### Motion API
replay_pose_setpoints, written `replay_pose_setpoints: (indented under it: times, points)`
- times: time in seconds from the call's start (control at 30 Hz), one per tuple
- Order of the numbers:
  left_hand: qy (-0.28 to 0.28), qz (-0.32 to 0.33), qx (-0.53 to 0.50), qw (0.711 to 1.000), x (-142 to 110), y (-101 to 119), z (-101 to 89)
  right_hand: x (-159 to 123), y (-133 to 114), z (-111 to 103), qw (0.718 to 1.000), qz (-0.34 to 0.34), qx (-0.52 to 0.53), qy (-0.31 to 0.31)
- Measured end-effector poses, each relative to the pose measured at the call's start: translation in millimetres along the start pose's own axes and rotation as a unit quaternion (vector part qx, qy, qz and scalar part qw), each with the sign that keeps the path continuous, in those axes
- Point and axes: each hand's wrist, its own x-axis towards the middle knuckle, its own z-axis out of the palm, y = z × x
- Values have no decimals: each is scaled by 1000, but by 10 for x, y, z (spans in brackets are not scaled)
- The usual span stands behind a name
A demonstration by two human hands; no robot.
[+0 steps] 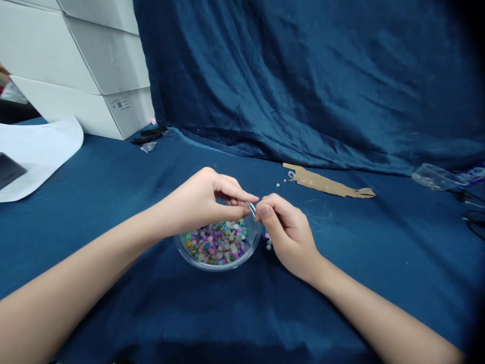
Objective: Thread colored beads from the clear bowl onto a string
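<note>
A clear round bowl (189, 255) full of several small coloured beads (217, 242) stands on the blue cloth in front of me. My left hand (200, 199) hovers over the bowl, thumb and fingers pinched on one small bead (247, 205). My right hand (288, 232) is just right of the bowl, fingers pinched on a thin clear thread. A short run of strung beads (268, 241) hangs below that hand. The fingertips of both hands nearly touch above the bowl's right rim.
A strip of brown cardboard (329, 185) with a few loose beads (290, 176) lies behind my right hand. White boxes (87, 65) are stacked at the back left, white paper (38, 146) at the left edge, a clear plastic bag (435, 177) and dark cables at the far right.
</note>
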Motion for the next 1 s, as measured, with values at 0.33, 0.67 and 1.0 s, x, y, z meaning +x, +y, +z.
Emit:
replay_pose_setpoints:
  times: [0.33, 0.67, 1.0]
  points:
    - [-2, 5, 27, 1000, -18, -12, 7, 1, 11, 20, 1000, 4, -4, 5]
    - [-1, -2, 38, 999, -19, -5, 12, 4, -8, 12, 1000, 11, -5, 8]
    - [-3, 17, 79, 997, -27, -12, 9, 16, 4, 26, 999, 34, -15, -5]
